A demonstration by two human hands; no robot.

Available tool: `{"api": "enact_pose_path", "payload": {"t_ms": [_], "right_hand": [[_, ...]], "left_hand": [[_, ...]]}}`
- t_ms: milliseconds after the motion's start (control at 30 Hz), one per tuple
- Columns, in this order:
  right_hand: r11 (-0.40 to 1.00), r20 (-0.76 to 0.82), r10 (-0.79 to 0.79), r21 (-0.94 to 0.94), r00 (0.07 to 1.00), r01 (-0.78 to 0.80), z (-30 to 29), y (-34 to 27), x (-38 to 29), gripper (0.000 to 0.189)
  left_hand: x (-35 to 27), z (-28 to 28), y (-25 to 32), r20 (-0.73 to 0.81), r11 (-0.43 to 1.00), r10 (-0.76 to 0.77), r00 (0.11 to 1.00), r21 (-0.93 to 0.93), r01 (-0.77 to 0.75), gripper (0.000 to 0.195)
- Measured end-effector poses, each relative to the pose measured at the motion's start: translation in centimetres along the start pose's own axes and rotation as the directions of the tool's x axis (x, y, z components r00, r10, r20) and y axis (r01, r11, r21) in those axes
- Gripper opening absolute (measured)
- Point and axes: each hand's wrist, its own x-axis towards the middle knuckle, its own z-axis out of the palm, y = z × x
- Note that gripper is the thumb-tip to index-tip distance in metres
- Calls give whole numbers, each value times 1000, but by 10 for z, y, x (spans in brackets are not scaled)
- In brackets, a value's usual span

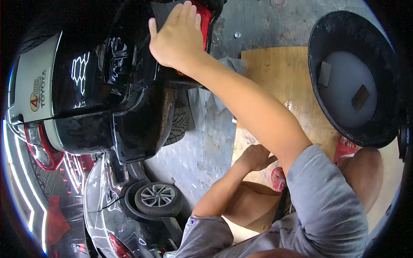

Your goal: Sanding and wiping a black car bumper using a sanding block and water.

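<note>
My right hand (180,35) lies with its fingers extended and close together on a dull grey patch of the black car's rear bumper (142,61), beside a red lamp or reflector (205,24). Whether a thin sheet is under the palm is hidden. My left hand (255,158) hangs loosely curled near my bent leg, lower down; its palm is out of sight and nothing shows in it. At the right stands a round black tub (348,129) of cloudy liquid, with a pale grey rectangular piece (325,74) and a dark brown one (360,97) inside.
A wooden board (274,67) lies on the grey floor under the tub and my feet. Crumpled translucent sheeting (198,106) is by the black car's tyre (176,125). Another car with an alloy wheel (158,196) stands at the lower left. A small white round object (237,34) is on the floor.
</note>
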Motion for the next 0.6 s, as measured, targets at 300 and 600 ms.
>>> {"api": "enact_pose_path", "payload": {"t_ms": [300,600], "right_hand": [[974,-78,-149,159,986,160,9,13,-12,80],[960,-48,-250,115,967,254,-7,20,-33,75]], "left_hand": [[-9,-5,11,-44,1000,13,999,-24,-14,58],[-7,-21,20,-66,999,-28,997,-22,27,57]]}}
